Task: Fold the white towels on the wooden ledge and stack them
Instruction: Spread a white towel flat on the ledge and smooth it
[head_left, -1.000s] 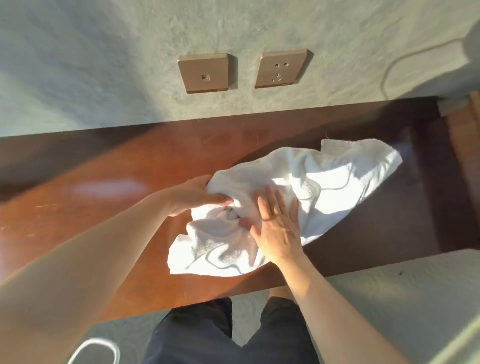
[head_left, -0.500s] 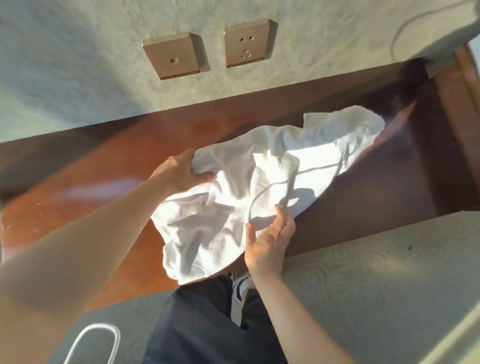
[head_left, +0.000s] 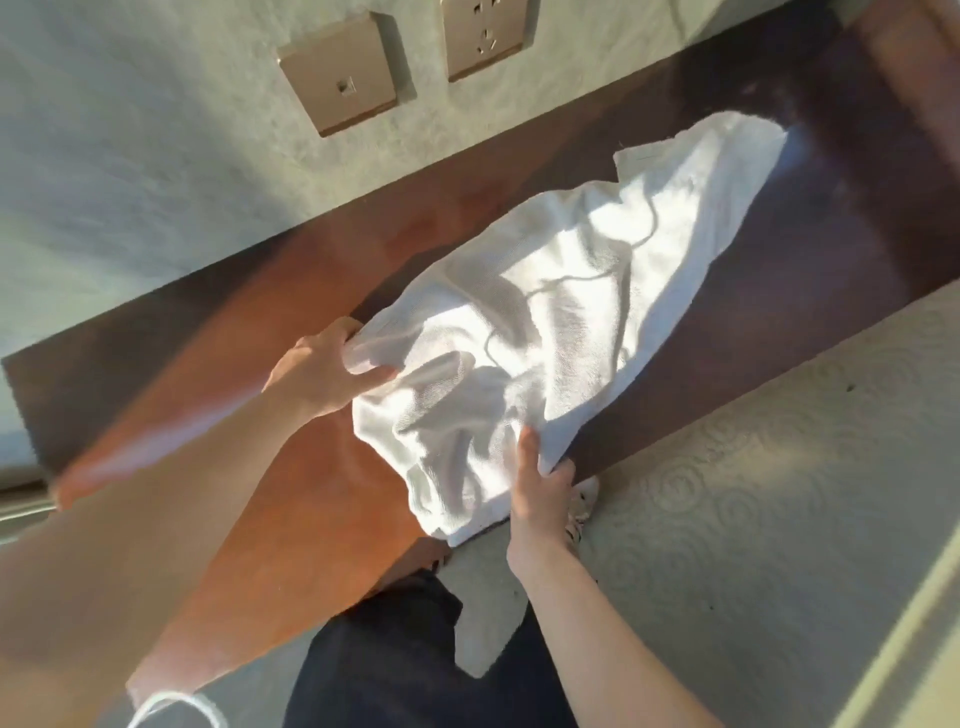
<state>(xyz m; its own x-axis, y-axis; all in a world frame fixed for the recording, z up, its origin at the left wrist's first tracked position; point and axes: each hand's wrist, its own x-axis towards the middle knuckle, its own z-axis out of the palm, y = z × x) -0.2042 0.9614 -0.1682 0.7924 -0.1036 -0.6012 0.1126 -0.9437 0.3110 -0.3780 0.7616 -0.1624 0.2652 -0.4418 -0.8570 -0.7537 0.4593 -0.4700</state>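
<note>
A rumpled white towel lies spread along the dark wooden ledge, running from the near edge up towards the far right. My left hand grips the towel's left edge, fingers curled round a bunched fold. My right hand pinches the towel's near edge at the front lip of the ledge, thumb on top. The towel's lower corner hangs just over that lip. Only one towel is in view.
Behind the ledge rises a grey textured wall with two bronze socket plates. Pale patterned carpet lies in front. My dark trousers stand close to the ledge. A white loop shows at the bottom left.
Both hands went from pressing on the bunched towel to gripping its edges and drawing it open along the ledge. The view has tilted and moved closer.
</note>
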